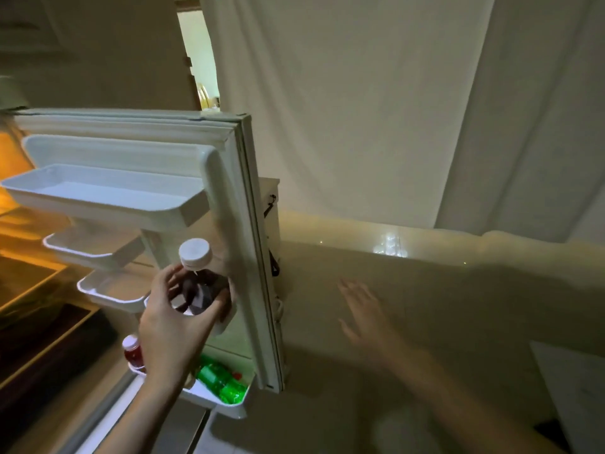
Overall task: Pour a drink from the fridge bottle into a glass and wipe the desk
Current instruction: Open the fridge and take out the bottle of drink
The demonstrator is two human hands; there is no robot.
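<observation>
A bottle of dark drink with a white cap (195, 257) is in front of the open fridge door (242, 244), near its lower shelves. My left hand (176, 319) wraps around the bottle's body, fingers curled on both sides. My right hand (363, 309) hovers blurred over the pale desk (442, 306) to the right, fingers spread and holding nothing. A glass object (391, 245) glints at the desk's far edge.
The door's upper trays (98, 194) are white. The bottom door shelf holds a green bottle (222, 381) and a red-capped bottle (132, 350). The lit fridge interior lies at the left. White curtains (360, 109) hang behind the desk.
</observation>
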